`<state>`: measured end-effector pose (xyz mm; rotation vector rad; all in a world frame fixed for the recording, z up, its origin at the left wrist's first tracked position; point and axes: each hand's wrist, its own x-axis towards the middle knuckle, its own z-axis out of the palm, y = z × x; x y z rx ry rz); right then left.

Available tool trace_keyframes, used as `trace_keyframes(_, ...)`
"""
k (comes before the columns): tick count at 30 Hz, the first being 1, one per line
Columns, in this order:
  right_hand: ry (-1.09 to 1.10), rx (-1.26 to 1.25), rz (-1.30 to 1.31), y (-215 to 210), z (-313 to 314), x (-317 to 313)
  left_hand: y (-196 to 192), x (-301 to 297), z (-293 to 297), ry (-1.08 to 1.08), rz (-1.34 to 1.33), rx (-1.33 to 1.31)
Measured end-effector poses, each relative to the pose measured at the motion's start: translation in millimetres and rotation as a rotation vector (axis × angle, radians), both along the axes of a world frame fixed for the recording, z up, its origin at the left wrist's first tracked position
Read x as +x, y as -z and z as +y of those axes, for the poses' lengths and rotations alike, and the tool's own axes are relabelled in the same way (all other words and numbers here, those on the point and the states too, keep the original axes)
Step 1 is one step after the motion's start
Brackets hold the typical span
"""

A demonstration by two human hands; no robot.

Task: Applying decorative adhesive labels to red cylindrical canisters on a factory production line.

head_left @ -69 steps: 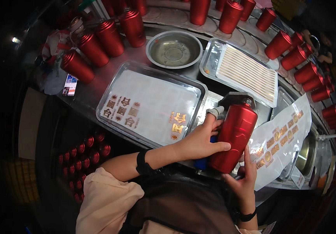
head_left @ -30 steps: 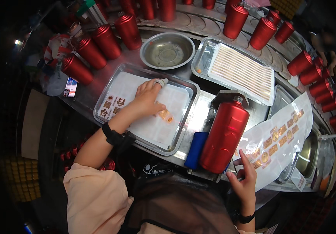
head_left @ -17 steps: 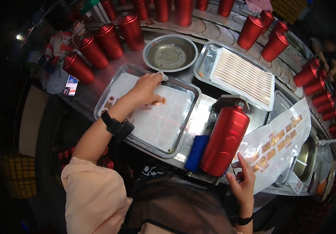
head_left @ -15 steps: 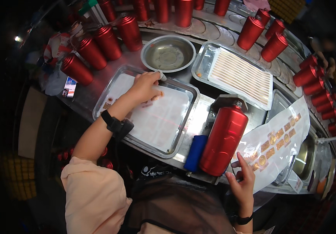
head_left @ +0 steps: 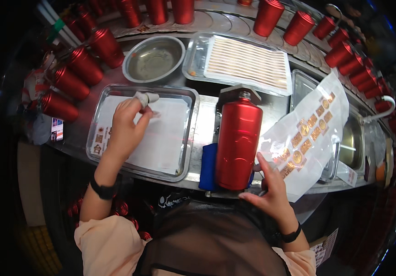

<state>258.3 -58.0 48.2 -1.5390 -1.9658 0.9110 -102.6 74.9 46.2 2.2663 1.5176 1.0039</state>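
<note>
Curved along the far side, a conveyor (head_left: 221, 20) bears many red bottles (head_left: 183, 10), and the room beyond falls into darkness. Nearer is a steel counter (head_left: 205, 124). On its left lies a tray (head_left: 193, 119) lined with white paper (head_left: 163, 145); past that are a second tray (head_left: 195, 62) holding a striped pad (head_left: 248, 64), and a basin (head_left: 131, 69). At right, a loose sheet (head_left: 306, 138) of gold decals spreads out. Between tray and sheet, the work bottle (head_left: 238, 147) lies neck away from the person, a blue cloth (head_left: 208, 165) just beside its left side.

The right hand (head_left: 271, 184) is open, thumb and forefinger apart at the bottle's lower right; whether it touches cannot be told. Over the paper, the left hand (head_left: 129, 122) has thumb and forefinger close together by a faint decal (head_left: 155, 115); blur hides whether they grip it. The step looks like taking this decal off the paper; the next move would call for a flat, gentle lift, without folding it.
</note>
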Motion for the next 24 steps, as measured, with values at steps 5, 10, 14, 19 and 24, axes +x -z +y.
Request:
trace_keyframes(5,0.047,0.1,-0.001,6.8,1.3,-5.6,-43.7,38.8,-44.3,0.111,-0.137,-0.102)
trace_keyframes(10,0.038,0.172,0.068,8.1,1.9,-4.6,-77.5,79.5,-45.2,0.426,-0.672,-0.426)
trace_keyframes(14,0.026,0.056,0.134,-0.3,5.5,5.8,-59.5,127.3,-18.3,0.432,-0.802,-0.542)
trace_keyframes(19,0.397,-0.161,0.454,-4.5,29.0,-3.4,-30.9,147.1,9.8,0.352,-0.65,-0.499)
trace_keyframes(24,0.362,-0.12,0.454,-4.5,55.1,-22.0,-31.0,152.4,9.7,0.318,-0.68,-0.503)
